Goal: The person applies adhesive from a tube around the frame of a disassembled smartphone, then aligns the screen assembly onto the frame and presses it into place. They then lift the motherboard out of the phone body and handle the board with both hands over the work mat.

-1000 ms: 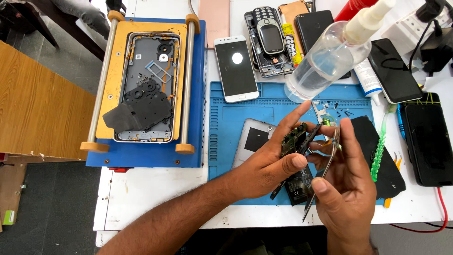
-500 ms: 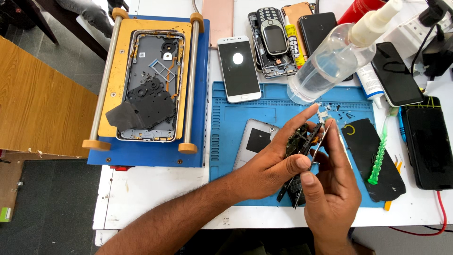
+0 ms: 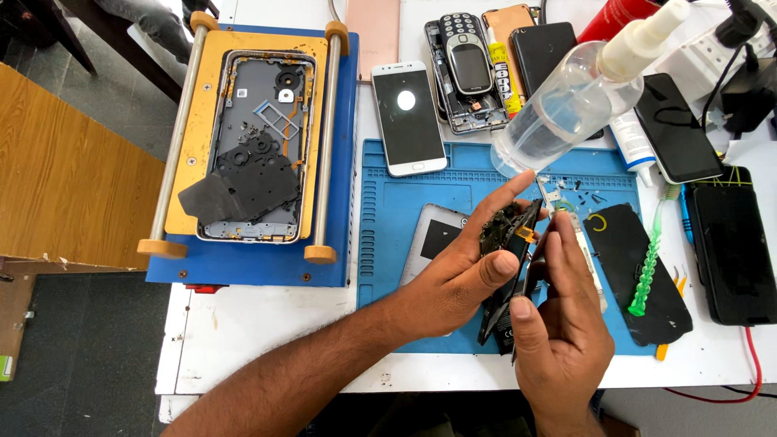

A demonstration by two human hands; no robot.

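Note:
My left hand (image 3: 461,271) grips a dark phone circuit board (image 3: 508,229), tilted on edge above the blue work mat (image 3: 388,218). My right hand (image 3: 562,324) presses against the board's right side, thumb and fingers closed on a thin dark part or tool (image 3: 536,263) next to it; I cannot make out which. A black flat piece (image 3: 495,320) hangs below the board between both hands. A white phone back cover (image 3: 433,239) lies on the mat just left of my left hand.
An opened phone frame (image 3: 255,146) sits in a yellow and blue clamp fixture (image 3: 340,162) at left. A white phone (image 3: 407,117), several other phones, a clear spray bottle (image 3: 566,109), a green toothbrush (image 3: 647,263) and a black panel (image 3: 639,267) surround the mat.
My right hand has moved up and closed in against the circuit board. My left hand keeps holding the board in about the same place.

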